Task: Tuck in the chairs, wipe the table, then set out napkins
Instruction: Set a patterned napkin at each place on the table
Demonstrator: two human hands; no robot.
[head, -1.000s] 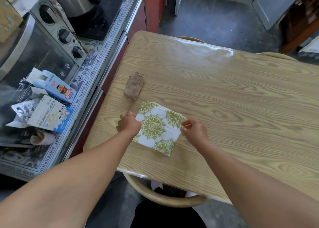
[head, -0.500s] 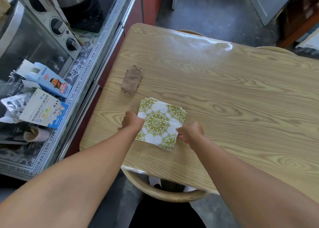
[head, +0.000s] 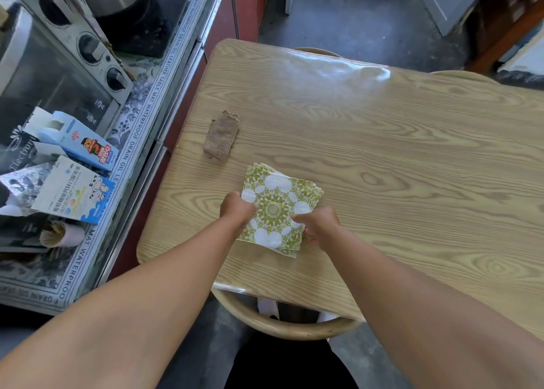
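A person's left hand (head: 237, 209) and right hand (head: 319, 225) work a small stack of square paper napkins printed with a green-and-white medallion pattern (head: 278, 209), which lies near the front-left corner of the pale wood-grain worktop (head: 382, 153). The left grip is closed on the stack's left edge; the right grip pinches its right edge, thumb on top, apparently to peel off the top sheet. The napkin stage looks only just begun: no single napkin lies at any place on the worktop. The earlier steps appear finished, judging by the curved pale-wood chair back (head: 291, 327) pushed under the near edge, two more chair tops, one (head: 318, 51) and another (head: 459, 75), showing at the far edge, and the folded brown wiping cloth (head: 221, 137) set aside just beyond the stack, apart from it. The rest of the worktop is bare, so nothing blocks the places still to be laid; only the cloth may want removing. To the left, a steel counter edge (head: 164, 129) carries a toaster oven (head: 59, 65) and printed cartons (head: 79, 141), well clear of the work.
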